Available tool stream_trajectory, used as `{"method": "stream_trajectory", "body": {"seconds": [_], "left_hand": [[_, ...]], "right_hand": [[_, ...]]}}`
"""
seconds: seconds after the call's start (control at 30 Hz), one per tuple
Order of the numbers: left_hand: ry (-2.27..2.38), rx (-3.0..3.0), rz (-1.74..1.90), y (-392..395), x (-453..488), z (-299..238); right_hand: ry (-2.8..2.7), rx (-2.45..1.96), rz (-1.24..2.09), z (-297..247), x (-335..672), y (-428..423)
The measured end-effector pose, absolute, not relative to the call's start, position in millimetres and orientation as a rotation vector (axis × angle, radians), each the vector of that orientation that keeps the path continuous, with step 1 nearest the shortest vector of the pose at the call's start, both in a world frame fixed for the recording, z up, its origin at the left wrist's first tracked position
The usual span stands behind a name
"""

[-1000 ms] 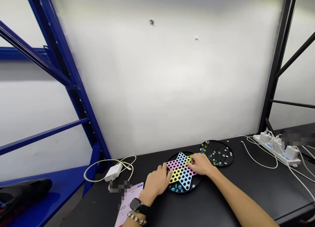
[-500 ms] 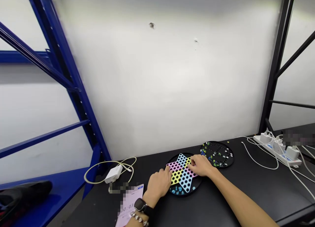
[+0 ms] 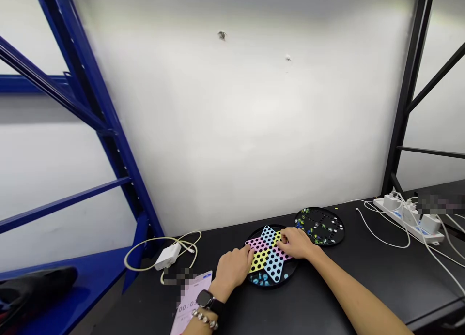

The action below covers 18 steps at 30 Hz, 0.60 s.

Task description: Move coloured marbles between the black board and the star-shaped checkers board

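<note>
A star-shaped Chinese checkers board (image 3: 274, 263), pink, yellow and light blue with rows of dark holes, lies over a round black tray (image 3: 269, 286). My left hand (image 3: 232, 268) is closed on its left side, thumb and fingers at the pink and yellow points. On the right side, my right hand (image 3: 295, 243) pinches the board near a yellow and a pink point. Light-blue marbles (image 3: 259, 279) show in the tray below the star's lower edge. The fingertips under the board are hidden.
Behind my right hand sits a second round black tray (image 3: 329, 223) with coloured and white marbles. A phone (image 3: 192, 296) showing a timer lies by my left wrist. A white charger (image 3: 167, 256) with a cable is at left, a power strip (image 3: 410, 219) with cords at right.
Both hands keep their hold on the board, which stays over the tray. Only a very slight shift of the view shows.
</note>
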<state>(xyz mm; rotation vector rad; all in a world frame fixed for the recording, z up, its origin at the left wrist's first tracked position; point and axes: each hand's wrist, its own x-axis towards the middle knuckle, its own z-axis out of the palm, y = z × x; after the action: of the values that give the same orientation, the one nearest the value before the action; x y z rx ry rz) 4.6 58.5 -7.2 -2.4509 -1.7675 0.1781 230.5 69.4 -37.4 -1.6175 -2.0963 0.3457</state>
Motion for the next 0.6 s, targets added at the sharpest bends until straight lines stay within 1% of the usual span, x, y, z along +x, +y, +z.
{"method": "stream_trajectory", "body": {"seconds": [0.23, 0.43, 0.6], "left_hand": [[-1.775, -2.459, 0.216, 62.0, 1.7, -8.9], [-1.642, -2.527, 0.277, 61.5, 1.5, -8.9], [-1.641, -2.489, 0.314, 57.7, 2.9, -4.3]], "right_hand": [[-2.087, -1.627, 0.361, -37.7, 229.0, 69.7], [-2.090, -1.634, 0.378, -37.2, 230.3, 69.3], [-2.103, -1.652, 0.380, -34.2, 229.6, 67.3]]}}
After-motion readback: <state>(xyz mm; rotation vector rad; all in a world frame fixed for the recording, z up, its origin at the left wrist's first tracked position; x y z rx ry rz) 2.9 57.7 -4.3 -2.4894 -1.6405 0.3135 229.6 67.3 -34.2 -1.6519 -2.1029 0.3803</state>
